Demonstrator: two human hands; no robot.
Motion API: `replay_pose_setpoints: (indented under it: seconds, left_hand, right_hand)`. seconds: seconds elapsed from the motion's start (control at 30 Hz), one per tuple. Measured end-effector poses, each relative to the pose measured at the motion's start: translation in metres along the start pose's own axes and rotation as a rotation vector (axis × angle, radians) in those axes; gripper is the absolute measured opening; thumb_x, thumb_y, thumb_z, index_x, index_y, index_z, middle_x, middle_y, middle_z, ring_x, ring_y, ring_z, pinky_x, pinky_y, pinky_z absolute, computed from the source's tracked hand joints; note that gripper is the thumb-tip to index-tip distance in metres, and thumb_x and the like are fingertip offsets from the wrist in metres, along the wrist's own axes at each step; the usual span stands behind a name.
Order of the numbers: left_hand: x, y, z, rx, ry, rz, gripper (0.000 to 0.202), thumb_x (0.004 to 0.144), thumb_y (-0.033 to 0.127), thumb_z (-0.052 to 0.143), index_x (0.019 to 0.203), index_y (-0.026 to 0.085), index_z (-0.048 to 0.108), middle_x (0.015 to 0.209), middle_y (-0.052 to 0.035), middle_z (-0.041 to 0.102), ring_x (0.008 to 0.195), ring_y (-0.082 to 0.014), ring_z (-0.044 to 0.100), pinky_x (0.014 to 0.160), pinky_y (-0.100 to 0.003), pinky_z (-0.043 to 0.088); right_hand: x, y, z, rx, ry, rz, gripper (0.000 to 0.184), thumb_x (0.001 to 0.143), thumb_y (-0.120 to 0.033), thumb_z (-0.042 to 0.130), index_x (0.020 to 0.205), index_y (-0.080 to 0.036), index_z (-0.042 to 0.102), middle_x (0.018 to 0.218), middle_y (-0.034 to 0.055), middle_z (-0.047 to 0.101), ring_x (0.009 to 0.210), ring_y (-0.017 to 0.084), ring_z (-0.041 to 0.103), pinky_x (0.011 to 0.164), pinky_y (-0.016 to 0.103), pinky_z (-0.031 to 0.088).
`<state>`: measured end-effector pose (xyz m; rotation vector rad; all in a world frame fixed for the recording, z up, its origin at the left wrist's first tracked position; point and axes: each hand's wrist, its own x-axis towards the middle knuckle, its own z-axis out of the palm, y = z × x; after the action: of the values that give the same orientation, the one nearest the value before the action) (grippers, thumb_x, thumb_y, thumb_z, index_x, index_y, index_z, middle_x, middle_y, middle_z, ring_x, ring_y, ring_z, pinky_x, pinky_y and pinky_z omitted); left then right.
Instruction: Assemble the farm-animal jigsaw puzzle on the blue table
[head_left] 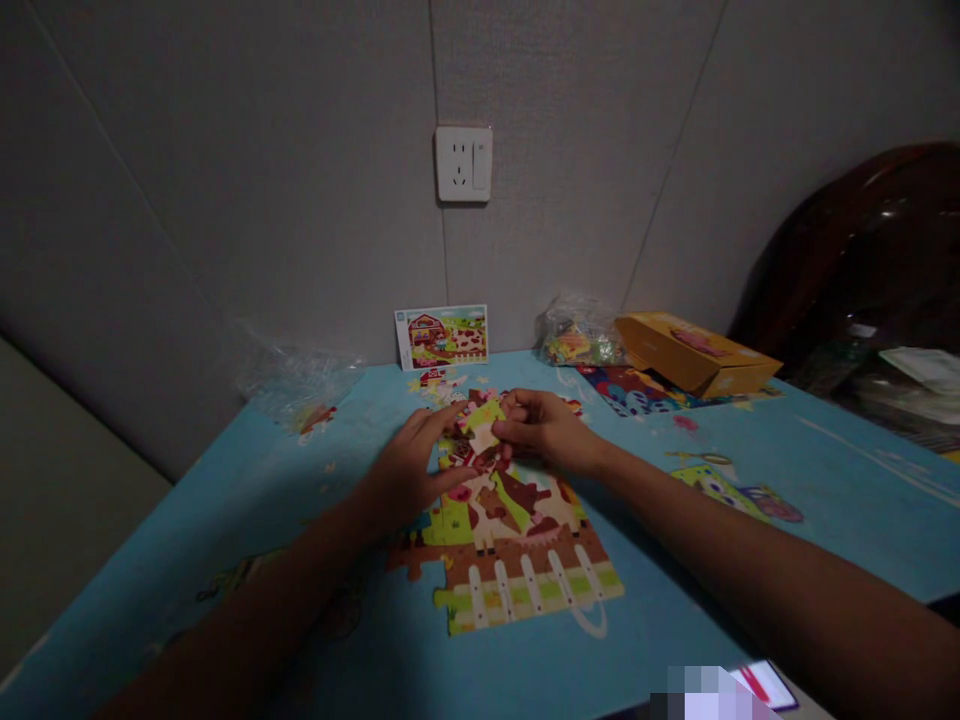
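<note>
A partly joined jigsaw puzzle [525, 560] with cows and a white fence lies flat on the blue table. Between the thumb and fingers of my right hand [544, 430] is a yellow-green puzzle piece [484, 418], held just above the puzzle's far part. My left hand [412, 462] is at the puzzle's left side, thumb and fingers spread apart around that area. Its fingertips are close to the held piece; whether they touch it I cannot tell. Part of the puzzle is hidden beneath both hands.
A picture card [441, 337] leans on the wall below a socket [463, 164]. Clear plastic bags [300, 385] lie at left, and a bag of pieces [579, 335] sits beside an orange box [694, 352]. A phone [765, 686] is near the front edge.
</note>
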<state>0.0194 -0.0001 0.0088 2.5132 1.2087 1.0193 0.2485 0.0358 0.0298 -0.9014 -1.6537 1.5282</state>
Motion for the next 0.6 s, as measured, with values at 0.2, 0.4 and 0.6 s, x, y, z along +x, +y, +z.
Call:
replay_pose_setpoints:
  seconds: [0.2,0.4,0.6]
  left_hand:
    - [-0.001,-0.004,0.002,0.025,0.079,0.076,0.06,0.085,0.03,0.07,0.14,0.017,0.049,0.113,-0.0114,0.063,0.103,-0.0229,0.061,0.093,-0.037,0.052]
    - [0.001,-0.004,0.002,0.043,0.116,0.173,0.04,0.09,0.026,0.063,0.128,0.012,0.062,0.092,-0.0077,0.064,0.089,-0.0186,0.061,0.082,-0.031,0.054]
    - [0.0,-0.005,0.0,0.042,0.13,0.098,0.044,0.092,0.025,0.06,0.133,0.011,0.059,0.091,-0.008,0.065,0.088,-0.0194,0.059,0.084,-0.032,0.052]
  right_hand:
    - [-0.003,0.007,0.018,-0.083,-0.014,-0.04,0.045,0.069,-0.053,0.077,0.071,-0.021,0.044,0.056,-0.0023,0.063,0.047,0.01,0.051,0.049,0.024,0.035]
    - [-0.009,-0.016,-0.011,-0.807,0.061,-0.194,0.025,0.086,-0.039,0.061,0.075,-0.017,0.064,0.067,0.0024,0.063,0.06,0.014,0.052,0.06,0.028,0.036]
    - [-0.011,-0.024,-0.031,-1.174,-0.173,-0.136,0.032,0.069,-0.033,0.078,0.094,-0.015,0.068,0.086,0.0077,0.066,0.075,0.019,0.056,0.066,0.029,0.039]
